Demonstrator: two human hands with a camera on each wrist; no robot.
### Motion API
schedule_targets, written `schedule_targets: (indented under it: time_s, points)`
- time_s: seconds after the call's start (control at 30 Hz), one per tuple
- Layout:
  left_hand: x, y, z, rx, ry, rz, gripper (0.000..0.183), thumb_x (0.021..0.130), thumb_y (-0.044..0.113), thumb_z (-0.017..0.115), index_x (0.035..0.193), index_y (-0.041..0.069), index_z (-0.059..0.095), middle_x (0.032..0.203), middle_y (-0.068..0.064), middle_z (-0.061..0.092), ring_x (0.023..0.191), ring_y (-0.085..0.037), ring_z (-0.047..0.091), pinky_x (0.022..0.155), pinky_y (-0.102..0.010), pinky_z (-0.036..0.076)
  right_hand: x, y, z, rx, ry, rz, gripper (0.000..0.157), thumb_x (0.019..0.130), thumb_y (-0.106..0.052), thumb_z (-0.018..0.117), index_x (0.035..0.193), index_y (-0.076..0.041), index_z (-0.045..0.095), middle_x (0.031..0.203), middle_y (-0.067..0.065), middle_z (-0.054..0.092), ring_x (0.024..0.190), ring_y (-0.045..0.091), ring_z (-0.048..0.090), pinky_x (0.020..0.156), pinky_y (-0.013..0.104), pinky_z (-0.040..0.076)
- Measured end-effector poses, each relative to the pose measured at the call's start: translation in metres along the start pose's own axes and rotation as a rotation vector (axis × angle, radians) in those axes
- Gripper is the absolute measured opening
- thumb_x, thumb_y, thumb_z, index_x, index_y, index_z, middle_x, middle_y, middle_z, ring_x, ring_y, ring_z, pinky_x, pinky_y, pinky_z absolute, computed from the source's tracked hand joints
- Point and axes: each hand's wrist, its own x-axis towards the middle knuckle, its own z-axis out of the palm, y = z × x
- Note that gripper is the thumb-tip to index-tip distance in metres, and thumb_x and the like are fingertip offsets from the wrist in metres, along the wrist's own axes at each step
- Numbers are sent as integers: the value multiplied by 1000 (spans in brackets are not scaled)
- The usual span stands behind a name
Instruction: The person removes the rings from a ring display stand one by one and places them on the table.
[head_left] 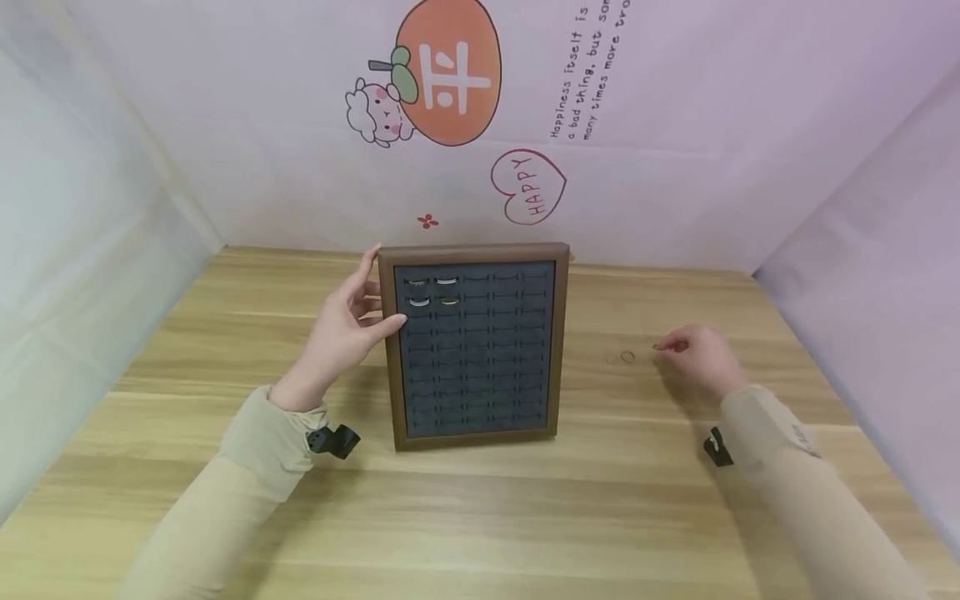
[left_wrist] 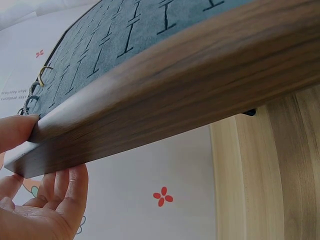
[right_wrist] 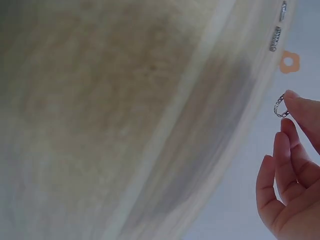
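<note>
A ring display board (head_left: 476,367) with a brown wooden frame and dark slotted padding stands propped upright on the table. My left hand (head_left: 337,329) grips its left edge near the top, thumb on the front and the other fingers behind. Silver and gold rings (head_left: 447,301) sit in the upper left slots, in two rows. Off to the right, my right hand (head_left: 701,357) pinches a silver-looking patterned ring (right_wrist: 279,106) between thumb and index finger, just above the table.
Two loose rings lie on the wooden table (head_left: 480,517) between the board and my right hand, the nearer one being a thin ring (head_left: 627,357). A printed white cloth (head_left: 300,167) rises behind the board, with cloth walls at both sides.
</note>
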Motion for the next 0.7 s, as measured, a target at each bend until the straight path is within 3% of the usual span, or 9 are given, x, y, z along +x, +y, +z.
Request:
schedule_targets:
  time_s: [0.17,0.5,0.7]
  points:
    - [0,-1,1,3,-5,-6,91,85,1,66,151,38,14,113,-15,49,102,-25,56,97,-41,48,3,3,5,-15,-17,7,20,88,-16,64,98,1,69,112,28,58,100,40,55,84,53,46]
    - [0,0,0,-14,-2,-17,92,85,1,66,150,41,15,113,-14,49,103,-25,56,97,-41,48,11,4,6,-72,-48,-64,15,86,-11,65,92,1,71,97,22,67,89,34,60,80,51,48]
    - [0,0,0,-12,0,-17,91,86,1,66,150,40,15,114,-16,49,104,-27,55,98,-43,47,14,5,9,-83,-77,-61,15,87,-9,63,94,2,71,101,25,66,93,38,60,83,53,48]
